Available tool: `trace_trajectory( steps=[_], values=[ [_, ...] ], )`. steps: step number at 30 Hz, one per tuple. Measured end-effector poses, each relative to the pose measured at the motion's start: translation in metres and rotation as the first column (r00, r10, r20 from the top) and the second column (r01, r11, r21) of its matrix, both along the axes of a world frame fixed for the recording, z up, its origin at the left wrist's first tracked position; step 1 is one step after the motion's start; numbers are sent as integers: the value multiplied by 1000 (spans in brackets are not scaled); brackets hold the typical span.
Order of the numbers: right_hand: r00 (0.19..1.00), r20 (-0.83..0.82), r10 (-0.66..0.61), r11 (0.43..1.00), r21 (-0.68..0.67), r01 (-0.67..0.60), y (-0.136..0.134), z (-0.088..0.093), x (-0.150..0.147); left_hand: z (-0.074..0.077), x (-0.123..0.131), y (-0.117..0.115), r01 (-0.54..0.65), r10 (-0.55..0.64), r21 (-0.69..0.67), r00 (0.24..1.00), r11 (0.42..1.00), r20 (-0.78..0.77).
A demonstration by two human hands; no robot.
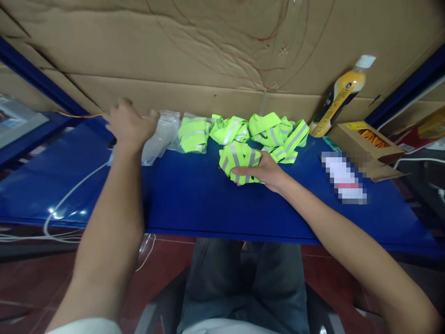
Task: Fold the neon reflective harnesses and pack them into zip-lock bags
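My right hand (269, 172) is closed round a folded neon-yellow reflective strap bundle (241, 160) with grey stripes, its thumb lying across the front. The bundle is just above the blue tabletop. My left hand (128, 123) is at the back left, slightly blurred, with thumb and fingers apart and nothing visible in it. Beside it lie clear zip bags (162, 134), partly hidden by the hand and forearm. Just right of these, another strap bundle sits inside a clear bag (193, 134). Behind my right hand lie a folded strap bundle (229, 130) and a looser strap pile (278, 134).
A cardboard wall (174, 60) closes the back of the blue table (194, 199). At right stand a yellow drink bottle (339, 99) and an open carton (368, 144) holding orange packets, with a pixelated flat object (344, 178) nearby. A white cable (74, 190) crosses the left side.
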State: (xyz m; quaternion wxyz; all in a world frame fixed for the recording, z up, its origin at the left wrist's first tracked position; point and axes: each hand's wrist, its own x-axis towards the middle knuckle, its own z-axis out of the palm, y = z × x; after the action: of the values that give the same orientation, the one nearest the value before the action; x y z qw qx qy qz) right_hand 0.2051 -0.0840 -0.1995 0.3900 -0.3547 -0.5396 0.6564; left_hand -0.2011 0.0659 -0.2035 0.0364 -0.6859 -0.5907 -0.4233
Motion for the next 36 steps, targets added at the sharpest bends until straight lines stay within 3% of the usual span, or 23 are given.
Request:
trace_trajectory(
  steps=[1, 4, 7, 10, 12, 15, 16, 18, 21, 24, 30, 32, 36],
  values=[
    [1000, 0, 2, 1000, -4, -2, 0, 0, 0, -9, -14, 6, -175, 183, -75, 975, 982, 124],
    [1000, -13, 4, 1000, -4, -4, 0, -1, 0, -28, -25, 13, -353, 411, -283, 893, 892, 181],
    [999, -35, 0, 1000, 20, 0, 1, -3, 0, -26, -11, 8, -419, 469, -337, 880, 843, 78],
    [998, -51, -23, 998, 49, 26, 5, -3, 2, -4, 10, -8, -429, 450, -212, 891, 878, 60],
    [997, -51, -60, 996, 70, 63, 8, 2, 6, 17, 30, -23, -354, 355, -57, 935, 934, 5],
    [988, -63, -141, 980, 133, 149, 10, 19, 19, 46, 72, -49, -53, 83, 132, 968, 990, -238],
    [984, -70, -165, 971, 164, 174, 10, 26, 24, 52, 89, -57, 54, 16, 211, 949, 976, -316],
    [978, -73, -196, 952, 223, 207, 8, 41, 36, 59, 121, -73, 258, -125, 243, 882, 935, -454],
    [985, -5, -173, 944, 283, 167, 4, 57, 52, 55, 159, -90, 462, -316, 132, 762, 877, -565],
    [990, 95, -108, 949, 305, 75, 2, 62, 59, 46, 178, -99, 534, -421, 39, 707, 845, -568],
    [956, 278, -91, 929, 370, -20, 7, 56, 56, 37, 187, -103, 586, -421, 65, 651, 808, -632],
    [905, 402, -141, 891, 450, -61, 8, 54, 54, 34, 193, -106, 586, -426, 18, 610, 810, -668],
    [729, 600, -330, 791, 597, -133, 6, 53, 47, 29, 205, -115, 559, -441, -55, 585, 827, -681]
  ],
)
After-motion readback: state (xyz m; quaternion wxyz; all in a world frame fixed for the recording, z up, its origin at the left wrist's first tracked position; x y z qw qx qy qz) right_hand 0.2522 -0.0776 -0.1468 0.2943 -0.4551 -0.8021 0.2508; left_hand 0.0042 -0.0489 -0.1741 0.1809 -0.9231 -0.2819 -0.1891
